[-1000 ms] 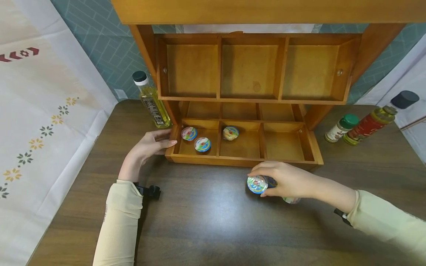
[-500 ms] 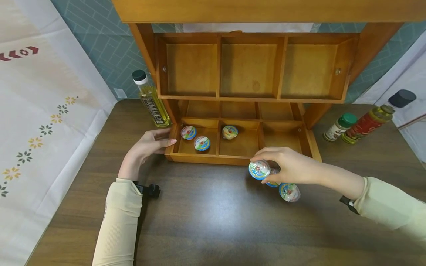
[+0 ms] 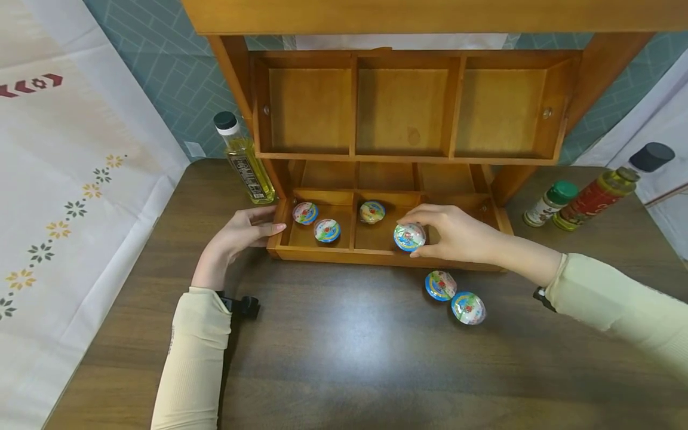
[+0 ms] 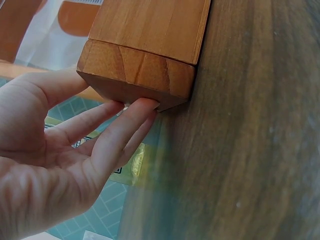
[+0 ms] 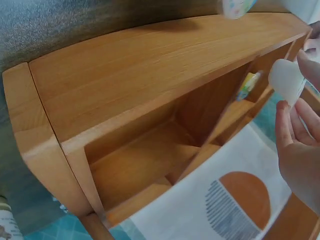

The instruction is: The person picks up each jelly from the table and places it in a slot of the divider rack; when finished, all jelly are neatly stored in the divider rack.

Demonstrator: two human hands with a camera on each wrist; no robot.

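Observation:
Between thumb and fingers, my right hand pinches a small jelly cup with a shiny printed lid, over the right part of the lower tray's middle compartment. The right wrist view shows its white side. My left hand rests on the left end of the wooden rack, thumb on the top edge and fingertips against the outer side. Two more cups, one pinkish and one blue-rimmed, lie in the left compartment. A yellowish cup sits in the middle one.
Two jelly cups, a nearer one and a farther one, lie on the table in front of the rack. An oil bottle stands left; a green-capped jar and red-labelled bottle stand right. An upper tray overhangs the lower one.
My right hand has carried its jelly cup from the table forward over the tray's middle compartment, uncovering the two cups on the table. My left hand has stayed put.

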